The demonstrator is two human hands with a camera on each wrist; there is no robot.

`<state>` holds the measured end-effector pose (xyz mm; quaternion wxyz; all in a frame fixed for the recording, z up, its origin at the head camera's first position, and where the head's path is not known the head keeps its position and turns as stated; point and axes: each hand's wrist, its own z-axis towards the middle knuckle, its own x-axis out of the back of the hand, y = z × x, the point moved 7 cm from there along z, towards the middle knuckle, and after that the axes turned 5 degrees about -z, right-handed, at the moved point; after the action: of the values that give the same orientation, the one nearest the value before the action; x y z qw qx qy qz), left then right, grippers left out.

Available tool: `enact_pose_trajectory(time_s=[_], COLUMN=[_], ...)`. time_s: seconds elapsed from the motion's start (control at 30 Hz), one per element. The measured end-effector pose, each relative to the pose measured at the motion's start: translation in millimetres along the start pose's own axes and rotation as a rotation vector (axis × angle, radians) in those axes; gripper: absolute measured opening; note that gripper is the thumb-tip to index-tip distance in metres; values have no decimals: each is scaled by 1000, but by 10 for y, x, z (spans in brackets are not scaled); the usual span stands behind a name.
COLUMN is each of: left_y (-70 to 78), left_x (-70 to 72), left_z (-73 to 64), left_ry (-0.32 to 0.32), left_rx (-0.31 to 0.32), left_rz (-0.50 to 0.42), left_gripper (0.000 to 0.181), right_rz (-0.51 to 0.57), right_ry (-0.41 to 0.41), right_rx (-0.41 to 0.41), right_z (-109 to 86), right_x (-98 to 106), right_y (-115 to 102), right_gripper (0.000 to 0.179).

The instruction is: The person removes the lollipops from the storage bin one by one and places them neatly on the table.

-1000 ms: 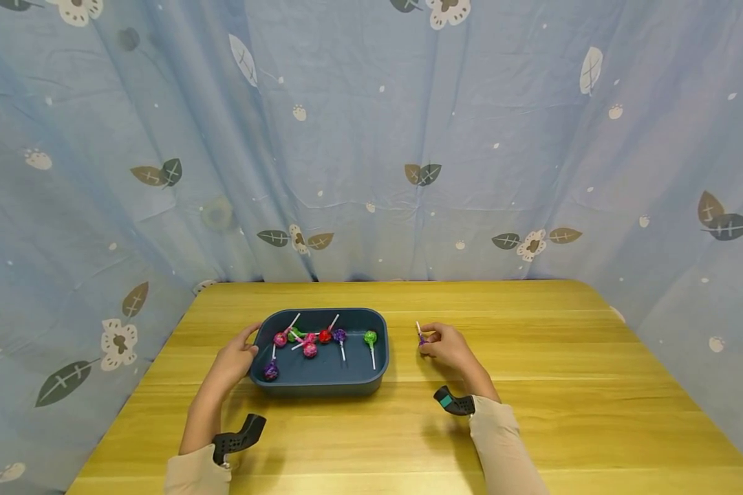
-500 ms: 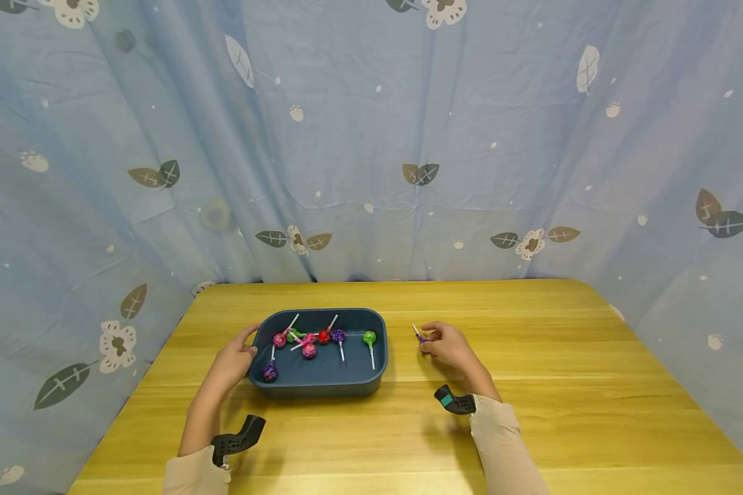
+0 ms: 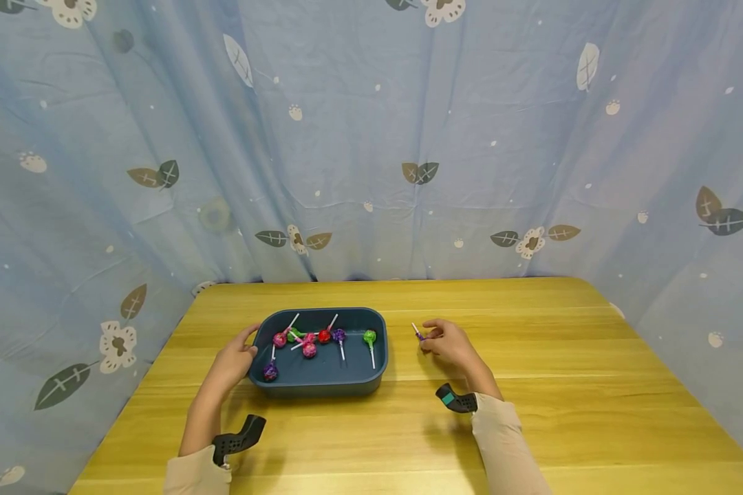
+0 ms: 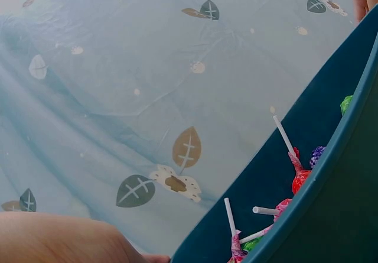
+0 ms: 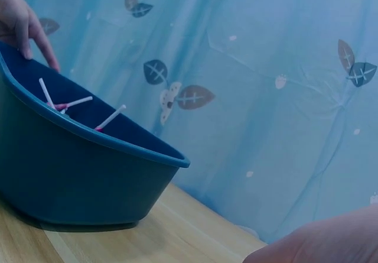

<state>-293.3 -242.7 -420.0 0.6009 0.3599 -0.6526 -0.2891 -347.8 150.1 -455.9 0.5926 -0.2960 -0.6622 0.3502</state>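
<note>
A dark blue plastic bin sits on the table. My left hand holds its left end, thumb at the rim and forefinger reaching along the back corner; the right wrist view also shows the left hand there. Right of the bin, my right hand pinches a purple-wrapped lollipop close to the tabletop. Its white stick slants up and left; the fingers partly cover the candy end. Inside the bin lie several lollipops, among them a green one, a red one and a purple one.
The wooden table extends to the right of both arms. A blue patterned curtain hangs behind it and along the sides. Black wrist mounts sit on both forearms.
The lollipop's stick in my right hand has tipped to the left. The left hand and the bin stay where they were.
</note>
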Motion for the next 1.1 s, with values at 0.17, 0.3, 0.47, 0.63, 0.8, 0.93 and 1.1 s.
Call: enact_pose_trajectory(time_s=[0.17, 0.3, 0.47, 0.63, 0.8, 0.93, 1.1], left_y=[3, -3, -6, -3, -4, 4, 2], left_x=[3, 5, 8, 6, 10, 13, 9], left_z=[-8, -12, -13, -17, -14, -8, 0], left_ry=[0, 1, 5, 1, 7, 9, 2], left_rx=[-3, 0, 4, 0, 3, -2, 2], left_rz=[9, 6, 3, 5, 22, 32, 20], left_gripper=[52, 52, 52, 52, 52, 52, 52], right_rz=[-8, -35, -22, -17, -17, -23, -38], right_ry=[8, 32, 62, 97, 116, 125, 131], right_rx=[9, 17, 17, 28, 42, 48, 54], right_z=[-20, -38, -52, -58, -65, -62, -59], right_x=[36, 75, 109, 131, 130, 125, 122], right_y=[-33, -64, -80, -114, -169, -205, -257], right_gripper=[44, 44, 43, 42, 42, 41, 39])
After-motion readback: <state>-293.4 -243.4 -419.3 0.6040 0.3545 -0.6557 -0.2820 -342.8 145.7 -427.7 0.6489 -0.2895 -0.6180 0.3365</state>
